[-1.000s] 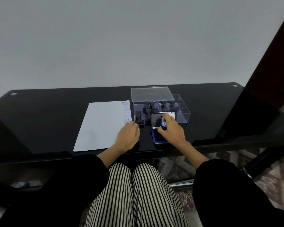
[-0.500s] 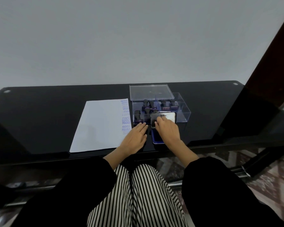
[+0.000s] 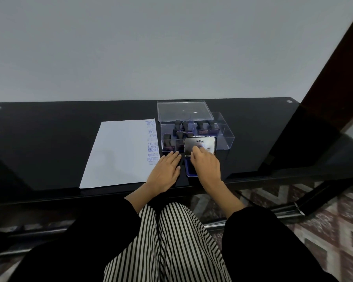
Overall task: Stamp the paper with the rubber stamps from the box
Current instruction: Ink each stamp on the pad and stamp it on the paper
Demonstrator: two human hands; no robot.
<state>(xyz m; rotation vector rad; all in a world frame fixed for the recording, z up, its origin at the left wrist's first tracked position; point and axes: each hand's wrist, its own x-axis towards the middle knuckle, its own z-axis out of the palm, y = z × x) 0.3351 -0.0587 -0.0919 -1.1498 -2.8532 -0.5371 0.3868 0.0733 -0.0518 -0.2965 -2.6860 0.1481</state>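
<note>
Head view, sole view.

- Left hand (image 3: 165, 171): flat on the tabletop (image 3: 49, 139), fingers straight and together, holding nothing. The paper (image 3: 118, 153) lies just to its left, its near right corner under or touching the hand's edge (cannot tell which).
- A column of blue impressions (image 3: 152, 147) runs down the paper edge nearest that hand.
- Right hand (image 3: 206, 165): fingers extended, tips resting on the raised ink pad lid (image 3: 202, 143); nothing gripped. The blue pad base (image 3: 191, 171) shows partly beneath this hand.
- The clear box (image 3: 222, 135) stands just beyond both hands' fingertips. The rubber stamps (image 3: 184, 125) stand upright inside, and the box lid (image 3: 182, 110) lies behind.

Step, judged: no stamp is in hand and the column is long, so this is either closing the pad or a pause between stamps.

Next move calls for either clearing the right hand off the base so the lid can swing down, or reaching past the lid to pinch a stamp handle.
</note>
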